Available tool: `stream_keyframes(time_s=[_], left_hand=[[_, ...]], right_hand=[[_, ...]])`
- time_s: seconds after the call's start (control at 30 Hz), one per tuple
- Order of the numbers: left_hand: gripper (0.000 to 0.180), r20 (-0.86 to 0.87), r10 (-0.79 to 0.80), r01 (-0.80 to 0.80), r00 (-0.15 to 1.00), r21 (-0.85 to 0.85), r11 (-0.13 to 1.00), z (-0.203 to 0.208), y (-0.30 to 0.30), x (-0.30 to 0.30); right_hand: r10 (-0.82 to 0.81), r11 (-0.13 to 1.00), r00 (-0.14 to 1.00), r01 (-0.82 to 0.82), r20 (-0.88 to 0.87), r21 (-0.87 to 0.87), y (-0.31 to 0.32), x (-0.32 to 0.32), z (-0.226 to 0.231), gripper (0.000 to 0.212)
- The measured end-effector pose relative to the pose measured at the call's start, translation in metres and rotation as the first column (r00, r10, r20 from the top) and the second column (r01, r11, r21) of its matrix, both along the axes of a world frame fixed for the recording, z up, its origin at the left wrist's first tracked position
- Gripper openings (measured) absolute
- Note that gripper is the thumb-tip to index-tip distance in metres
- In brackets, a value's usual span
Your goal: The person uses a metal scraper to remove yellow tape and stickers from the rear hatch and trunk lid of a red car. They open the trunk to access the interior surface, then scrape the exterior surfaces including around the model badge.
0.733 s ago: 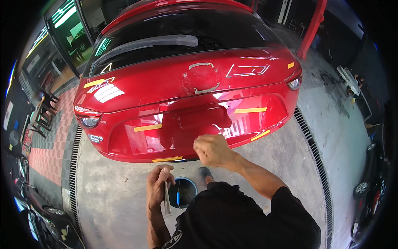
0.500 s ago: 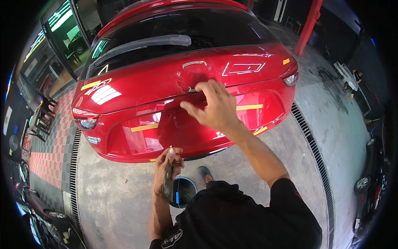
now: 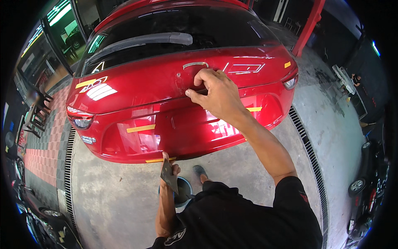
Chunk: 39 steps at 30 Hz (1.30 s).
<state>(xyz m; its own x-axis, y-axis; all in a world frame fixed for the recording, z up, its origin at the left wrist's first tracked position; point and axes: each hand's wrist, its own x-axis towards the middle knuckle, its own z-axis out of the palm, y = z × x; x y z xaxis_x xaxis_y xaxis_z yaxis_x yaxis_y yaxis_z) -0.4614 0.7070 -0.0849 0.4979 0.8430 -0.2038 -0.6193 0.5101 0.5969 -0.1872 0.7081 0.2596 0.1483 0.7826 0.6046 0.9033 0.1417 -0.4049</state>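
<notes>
The rear of a red car (image 3: 137,95) fills the middle of the view. On its tailgate is a pale curved strip of residue (image 3: 195,64), with scuffed paint and a small round mark below it. My right hand (image 3: 217,93) is over this patch, fingers curled and thumb apart from them, with nothing visible between; whether the hidden fingertips touch the paint I cannot tell. Low by the bumper, my left hand (image 3: 176,169) grips a thin dark grey flat sheet (image 3: 168,176), its thumb pointing up along it. Below that hand a bucket (image 3: 185,191) stands partly hidden on the floor.
Yellow tape strips (image 3: 141,128) mark the car's panels. A rear wiper (image 3: 141,42) crosses the dark window. Drain grates (image 3: 313,166) run along both sides of the concrete floor. Stools (image 3: 36,114) stand at left, a red post (image 3: 309,27) at right. Other vehicles (image 3: 361,182) are parked nearby.
My right thumb and fingers have drawn closer together over the tailgate patch. My left hand has turned, so the sheet shows more of its flat face. The view has shifted slightly.
</notes>
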Motion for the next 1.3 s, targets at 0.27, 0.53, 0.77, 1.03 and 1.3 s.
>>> stream_keyframes(time_s=[0.27,0.53,0.77,1.03,1.3], left_hand=[[0.038,-0.046,0.112,-0.114,0.993,-0.045,0.992,0.006,-0.002,0.010],[0.046,-0.272,-0.022,-0.001,0.962,-0.085,0.996,0.050,0.004,0.004],[0.050,-0.323,0.002,-0.019,0.946,-0.049,0.999,0.062,0.001,0.002],[0.058,-0.369,-0.018,0.001,0.929,-0.046,0.999,0.055,0.005,-0.004],[0.064,-0.374,-0.024,0.017,0.927,-0.023,1.000,0.064,0.002,-0.002]], right_hand=[[-0.015,0.979,0.993,-0.009,0.116,0.203,0.010,-0.009,-0.015,0.021],[0.116,0.931,0.964,-0.189,0.237,0.312,0.043,0.014,0.027,0.024],[0.106,0.945,0.781,-0.271,0.615,0.181,0.058,0.022,0.040,0.008],[0.276,0.948,0.907,-0.311,0.317,0.062,0.053,0.020,0.059,0.016],[0.204,0.977,0.906,-0.212,0.371,-0.020,0.052,0.008,0.066,0.009]])
